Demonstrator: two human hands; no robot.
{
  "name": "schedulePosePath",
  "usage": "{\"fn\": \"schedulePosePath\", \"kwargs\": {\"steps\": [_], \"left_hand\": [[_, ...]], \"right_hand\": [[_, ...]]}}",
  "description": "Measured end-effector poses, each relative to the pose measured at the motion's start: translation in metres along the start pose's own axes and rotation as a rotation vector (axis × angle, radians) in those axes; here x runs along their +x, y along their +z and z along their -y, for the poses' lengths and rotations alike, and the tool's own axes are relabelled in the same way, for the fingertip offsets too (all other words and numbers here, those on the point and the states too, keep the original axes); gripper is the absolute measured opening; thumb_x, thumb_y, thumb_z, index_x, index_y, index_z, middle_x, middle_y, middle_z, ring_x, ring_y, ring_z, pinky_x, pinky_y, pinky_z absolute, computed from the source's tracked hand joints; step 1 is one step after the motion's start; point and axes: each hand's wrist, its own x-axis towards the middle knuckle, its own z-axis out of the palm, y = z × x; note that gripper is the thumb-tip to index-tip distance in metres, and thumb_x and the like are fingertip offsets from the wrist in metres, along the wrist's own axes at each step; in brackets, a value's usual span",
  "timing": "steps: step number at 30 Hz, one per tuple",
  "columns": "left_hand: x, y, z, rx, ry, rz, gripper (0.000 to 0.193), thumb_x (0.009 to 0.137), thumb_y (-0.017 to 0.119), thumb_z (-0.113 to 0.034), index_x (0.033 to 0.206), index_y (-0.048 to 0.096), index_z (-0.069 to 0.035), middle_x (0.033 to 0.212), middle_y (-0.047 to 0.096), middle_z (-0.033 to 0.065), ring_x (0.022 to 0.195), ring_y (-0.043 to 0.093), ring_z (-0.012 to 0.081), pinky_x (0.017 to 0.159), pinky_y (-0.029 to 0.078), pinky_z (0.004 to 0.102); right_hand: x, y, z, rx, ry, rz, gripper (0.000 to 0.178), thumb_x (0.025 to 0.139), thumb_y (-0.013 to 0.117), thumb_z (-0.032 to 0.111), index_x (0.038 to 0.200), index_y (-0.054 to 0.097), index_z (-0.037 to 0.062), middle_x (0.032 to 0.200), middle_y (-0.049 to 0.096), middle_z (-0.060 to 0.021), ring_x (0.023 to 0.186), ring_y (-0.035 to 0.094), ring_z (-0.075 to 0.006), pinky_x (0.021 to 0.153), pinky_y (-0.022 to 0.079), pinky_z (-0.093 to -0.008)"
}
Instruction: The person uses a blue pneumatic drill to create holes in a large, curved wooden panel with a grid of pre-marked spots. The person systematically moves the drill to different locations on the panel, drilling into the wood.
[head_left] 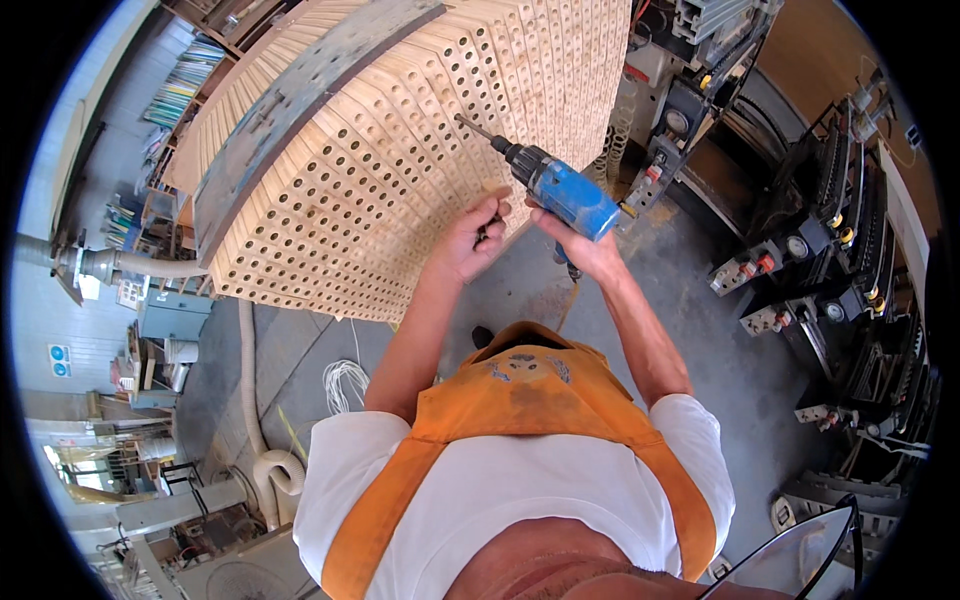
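Note:
My right hand [585,248] grips a blue cordless drill [572,196] with a black chuck. Its long driver bit [478,128] points up and left, the tip at or just in front of a hole in a big stack of pale wooden boards [400,200]. Rows of round holes cover the boards' edges; many have dark rings in them, others look bare. Close to the lower boards, left of the drill, my left hand [474,240] is curled closed. Something small and dark shows between its fingers, too small to name.
A dark curved board [310,110] lies across the stack. Clamping machinery [800,250] with gauges stands at right. A ribbed hose [250,370] runs down to the floor at left, near a coil of white cord [345,385]. I wear an orange apron [530,390].

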Motion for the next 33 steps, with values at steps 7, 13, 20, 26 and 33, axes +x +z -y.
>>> {"fn": "schedulePosePath", "kwargs": {"steps": [7, 13, 20, 26, 33], "left_hand": [[0.01, 0.013, -0.053, 0.044, 0.271, -0.137, 0.022, 0.097, 0.053, -0.017, 0.112, 0.057, -0.001, 0.086, 0.056, 0.0026, 0.059, 0.046, 0.0059, 0.042, 0.033, 0.0167], [0.033, 0.027, -0.061, 0.105, 0.313, -0.153, 0.02, 0.097, 0.053, -0.018, 0.111, 0.055, -0.003, 0.088, 0.055, 0.0018, 0.061, 0.045, 0.0055, 0.044, 0.033, 0.0164], [0.05, 0.038, -0.063, -0.046, 0.354, -0.215, 0.015, 0.098, 0.052, -0.021, 0.098, 0.054, -0.005, 0.082, 0.053, 0.0017, 0.06, 0.044, 0.0069, 0.044, 0.033, 0.0189], [0.059, 0.038, -0.062, -0.134, 0.371, -0.267, 0.02, 0.1, 0.048, -0.024, 0.094, 0.053, -0.006, 0.079, 0.052, 0.0014, 0.057, 0.041, 0.0076, 0.043, 0.031, 0.0194], [0.041, 0.036, -0.065, 0.067, 0.334, -0.208, 0.023, 0.099, 0.049, -0.021, 0.108, 0.055, 0.0, 0.082, 0.053, 0.0, 0.057, 0.042, 0.0045, 0.041, 0.031, 0.0162]], "right_hand": [[-0.006, -0.005, 0.008, 0.145, 0.05, -0.006, 0.028, 0.083, 0.07, 0.008, 0.11, 0.064, 0.0047, 0.097, 0.069, -0.0049, 0.091, 0.064, -0.0132, 0.082, 0.051, -0.029], [0.004, 0.007, 0.003, 0.199, 0.03, 0.005, 0.024, 0.083, 0.069, 0.004, 0.106, 0.066, 0.0036, 0.097, 0.07, -0.006, 0.092, 0.065, -0.0146, 0.081, 0.051, -0.0302], [-0.003, 0.0, 0.006, -0.12, -0.132, 0.025, 0.03, 0.085, 0.068, 0.015, 0.113, 0.062, 0.0032, 0.099, 0.067, -0.0072, 0.089, 0.063, -0.0148, 0.078, 0.05, -0.0295], [-0.005, 0.002, 0.011, 0.248, 0.112, 0.006, 0.029, 0.084, 0.071, 0.011, 0.111, 0.063, 0.0041, 0.096, 0.069, -0.0042, 0.091, 0.064, -0.0127, 0.08, 0.051, -0.0288], [-0.049, -0.017, 0.001, -0.069, -0.113, -0.024, 0.031, 0.084, 0.071, 0.014, 0.112, 0.064, 0.0054, 0.103, 0.068, -0.0063, 0.094, 0.064, -0.015, 0.074, 0.051, -0.0285]]}}
